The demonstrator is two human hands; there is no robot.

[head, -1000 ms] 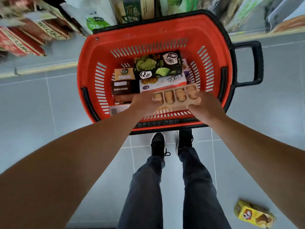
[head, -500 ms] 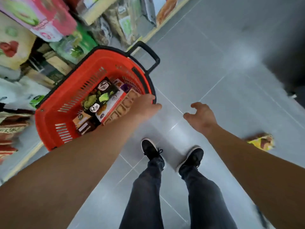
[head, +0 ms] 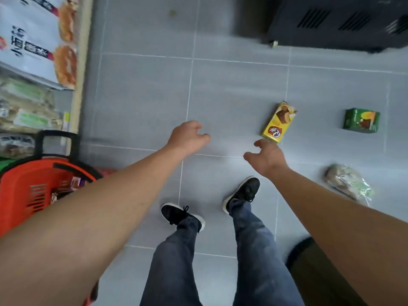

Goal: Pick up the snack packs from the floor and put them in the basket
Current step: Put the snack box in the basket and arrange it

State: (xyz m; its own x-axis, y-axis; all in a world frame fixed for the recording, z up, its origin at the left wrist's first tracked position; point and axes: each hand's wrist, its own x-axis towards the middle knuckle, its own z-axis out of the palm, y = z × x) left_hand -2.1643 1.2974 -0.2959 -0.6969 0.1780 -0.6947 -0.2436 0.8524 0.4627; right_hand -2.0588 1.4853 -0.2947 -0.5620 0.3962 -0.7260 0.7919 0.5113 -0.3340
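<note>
A yellow snack box point(head: 278, 122) lies on the grey tile floor, with a green snack box point(head: 361, 120) to its right and a clear bag of snacks point(head: 346, 181) nearer me on the right. My right hand point(head: 266, 156) hovers just below the yellow box, fingers loosely curled, holding nothing. My left hand point(head: 187, 136) is stretched out over bare floor, relaxed and empty. The red basket point(head: 19, 191) with a black handle stands at the left edge, partly hidden by my left forearm, with packs inside.
Store shelves with bagged goods point(head: 37, 47) line the left side. A black cabinet with vents point(head: 331, 21) stands at the top right. A dark object point(head: 309, 272) sits at the lower right. My two feet point(head: 212, 206) are on the tiles.
Both hands let go of the biscuit pack in the basket and left it. My view swung right, so the basket is now at the left edge and the floor packs are in front.
</note>
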